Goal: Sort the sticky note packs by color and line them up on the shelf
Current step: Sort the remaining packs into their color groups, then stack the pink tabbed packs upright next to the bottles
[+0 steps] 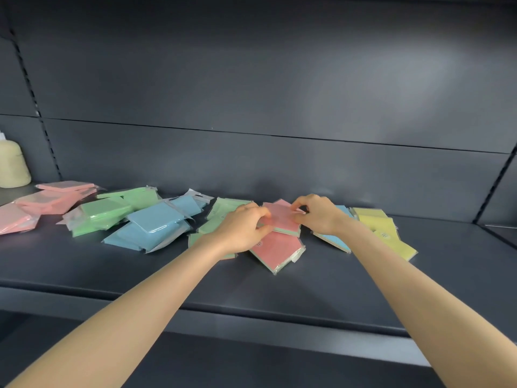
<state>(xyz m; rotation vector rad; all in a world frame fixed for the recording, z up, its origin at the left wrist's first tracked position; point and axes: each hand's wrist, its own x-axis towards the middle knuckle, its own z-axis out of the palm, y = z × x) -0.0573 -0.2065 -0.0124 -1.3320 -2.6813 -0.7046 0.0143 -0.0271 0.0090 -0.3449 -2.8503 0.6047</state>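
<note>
Fingers of the left hand (243,229) and right hand (317,214) pinch opposite edges of the red pack (282,219) between them. The pink pile (53,201) lies well to the left, nearer the left hand.

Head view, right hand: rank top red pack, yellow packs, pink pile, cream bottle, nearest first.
1. Top red pack: pinched by the right hand.
2. Yellow packs: just right of that hand.
3. Pink pile: far left.
4. Cream bottle: leftmost, at the frame edge.
</note>
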